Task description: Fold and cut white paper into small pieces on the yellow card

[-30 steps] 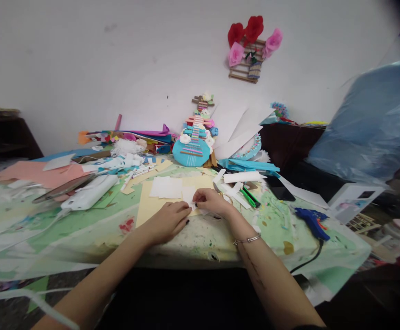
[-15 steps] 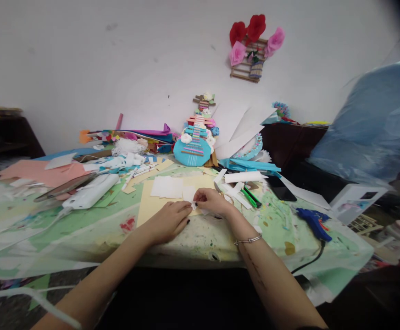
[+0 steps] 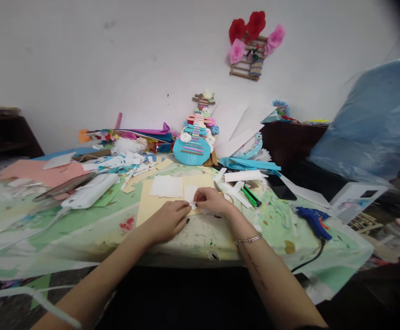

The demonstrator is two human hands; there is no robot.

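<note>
My left hand (image 3: 169, 221) lies flat with fingers stretched out, its fingertips at the lower edge of a small white piece of paper (image 3: 189, 193). My right hand (image 3: 211, 200) is closed in a pinch at that paper's lower right; the fingers partly hide it. Under both sits a cream sheet of card (image 3: 146, 208) on the table. Just left of the pinched paper rests a stack of white paper pieces (image 3: 166, 186). Scissors (image 3: 225, 195), partly covered by paper strips, are right of my right hand, with a green utility knife (image 3: 251, 196) beyond them.
A blue glue gun (image 3: 313, 222) with a black cord lies at the right, and a black phone (image 3: 281, 187) behind it. On the left are a white power strip (image 3: 90, 191) and paper scraps. A blue paper guitar (image 3: 192, 151) leans against the wall.
Both hands stay almost in place over the paper. The view has shifted very slightly; nothing else has visibly moved.
</note>
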